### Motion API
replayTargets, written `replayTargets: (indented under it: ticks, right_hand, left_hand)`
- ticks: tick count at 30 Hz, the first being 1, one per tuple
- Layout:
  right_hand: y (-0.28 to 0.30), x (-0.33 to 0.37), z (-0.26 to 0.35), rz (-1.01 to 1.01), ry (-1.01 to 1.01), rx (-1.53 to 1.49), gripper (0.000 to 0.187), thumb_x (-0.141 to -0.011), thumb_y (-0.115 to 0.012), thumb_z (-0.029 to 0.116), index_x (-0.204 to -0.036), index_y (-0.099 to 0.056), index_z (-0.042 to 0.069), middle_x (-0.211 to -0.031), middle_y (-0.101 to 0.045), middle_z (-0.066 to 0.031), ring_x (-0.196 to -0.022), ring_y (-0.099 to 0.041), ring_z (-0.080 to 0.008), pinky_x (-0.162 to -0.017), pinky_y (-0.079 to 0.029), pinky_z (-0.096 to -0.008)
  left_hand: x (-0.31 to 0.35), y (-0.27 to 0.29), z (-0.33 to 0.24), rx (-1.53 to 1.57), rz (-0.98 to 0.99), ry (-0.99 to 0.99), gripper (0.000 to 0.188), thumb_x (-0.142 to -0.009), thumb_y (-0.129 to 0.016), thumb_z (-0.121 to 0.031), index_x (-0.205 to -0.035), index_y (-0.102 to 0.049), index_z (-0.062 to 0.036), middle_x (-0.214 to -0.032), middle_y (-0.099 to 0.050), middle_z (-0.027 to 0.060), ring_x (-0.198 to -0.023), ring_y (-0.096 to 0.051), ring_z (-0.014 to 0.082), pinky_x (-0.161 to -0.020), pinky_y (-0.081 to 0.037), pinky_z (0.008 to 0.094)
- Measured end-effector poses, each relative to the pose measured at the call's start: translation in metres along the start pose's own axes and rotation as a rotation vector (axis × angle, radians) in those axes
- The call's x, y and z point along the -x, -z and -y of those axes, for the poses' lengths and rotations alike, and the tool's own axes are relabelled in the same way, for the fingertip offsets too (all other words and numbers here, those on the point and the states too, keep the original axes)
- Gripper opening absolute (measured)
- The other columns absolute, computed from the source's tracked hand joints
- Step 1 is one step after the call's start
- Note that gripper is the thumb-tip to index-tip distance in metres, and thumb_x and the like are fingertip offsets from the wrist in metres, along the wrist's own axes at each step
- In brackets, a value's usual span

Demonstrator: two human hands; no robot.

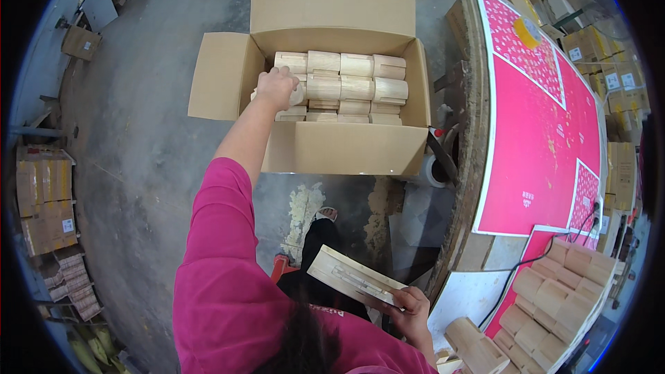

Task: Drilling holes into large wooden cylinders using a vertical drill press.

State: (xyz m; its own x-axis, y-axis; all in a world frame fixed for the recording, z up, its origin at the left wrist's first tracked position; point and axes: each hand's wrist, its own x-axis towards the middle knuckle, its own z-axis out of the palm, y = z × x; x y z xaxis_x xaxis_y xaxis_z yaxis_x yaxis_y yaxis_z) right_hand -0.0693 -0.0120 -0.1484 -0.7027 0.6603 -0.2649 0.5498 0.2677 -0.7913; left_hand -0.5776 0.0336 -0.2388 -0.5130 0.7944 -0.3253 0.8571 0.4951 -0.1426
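An open cardboard box (360,149) holds rows of pale, rounded wooden blocks (357,88). My left hand (277,88) reaches in over the box's left side, its fingers closed around a rounded wooden piece (298,93) at the left end of the middle row. The hand partly covers that piece. Close to my body, my right hand (412,310) grips the right end of a flat, light wooden panel (353,275) with a recessed groove along its face. The panel is tilted, and some of my right fingers are hidden beneath it.
A workbench with a pink and white cover (533,152) stands on the right, bearing a yellow tape roll (528,32) and a black cable (516,280). More rounded wooden blocks (554,298) are stacked at its near end. Cardboard cartons (47,197) line the left wall.
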Motion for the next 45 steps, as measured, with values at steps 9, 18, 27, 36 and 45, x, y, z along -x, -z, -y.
replayTargets:
  ticks: [9,18,27,36,45]
  right_hand:
    - [-0.019,-0.063,0.002,0.064,-0.005,0.022,0.03,-0.056,-0.078,0.008,-0.082,-0.065,0.007,-0.072,-0.06,-0.0075,-0.068,-0.059,-0.0257,-0.061,-0.047,-0.0348]
    - [-0.012,-0.06,0.006,0.072,-0.026,0.056,0.028,-0.055,-0.075,0.008,-0.081,-0.064,0.008,-0.075,-0.061,-0.0076,-0.069,-0.06,-0.0274,-0.061,-0.048,-0.0355]
    - [0.016,-0.006,-0.001,-0.095,-0.008,0.072,0.024,-0.062,-0.071,0.012,-0.083,-0.062,0.007,-0.076,-0.056,-0.0083,-0.075,-0.058,-0.0288,-0.066,-0.047,-0.0384]
    - [0.02,0.061,0.003,-0.219,0.048,0.034,0.024,-0.062,-0.073,0.016,-0.081,-0.061,0.009,-0.077,-0.055,-0.0044,-0.078,-0.056,-0.0244,-0.068,-0.047,-0.0362]
    - [0.006,0.148,-0.014,-0.239,0.029,0.047,0.022,-0.056,-0.071,0.013,-0.073,-0.06,0.008,-0.073,-0.053,-0.0051,-0.076,-0.056,-0.0251,-0.065,-0.047,-0.0378]
  left_hand:
    - [-0.033,-0.048,-0.003,-0.081,0.287,-0.119,0.043,-0.059,-0.078,-0.018,-0.099,-0.062,-0.0227,-0.109,-0.05,0.0012,-0.109,-0.048,0.0197,-0.088,-0.042,0.0382]
    - [-0.056,-0.13,-0.009,0.111,0.374,-0.044,0.027,-0.077,-0.061,-0.02,-0.103,-0.065,-0.0194,-0.121,-0.052,0.0063,-0.118,-0.045,0.0275,-0.092,-0.041,0.0443]
    - [-0.054,-0.043,-0.054,0.611,0.169,-0.144,0.054,-0.077,-0.062,-0.015,-0.127,-0.045,-0.0012,-0.123,-0.051,0.0215,-0.115,-0.049,0.0288,-0.096,-0.039,0.0354]
    - [0.187,0.252,-0.335,1.159,-0.196,-1.619,0.065,-0.063,-0.078,-0.022,-0.119,-0.05,-0.0029,-0.121,-0.052,0.0148,-0.113,-0.05,0.0303,-0.095,-0.038,0.0378]
    - [0.313,0.106,-0.475,0.893,0.243,-1.673,0.114,-0.045,-0.088,-0.032,-0.135,-0.024,-0.0026,-0.133,-0.037,0.0195,-0.122,-0.038,0.0351,-0.101,-0.034,0.04]
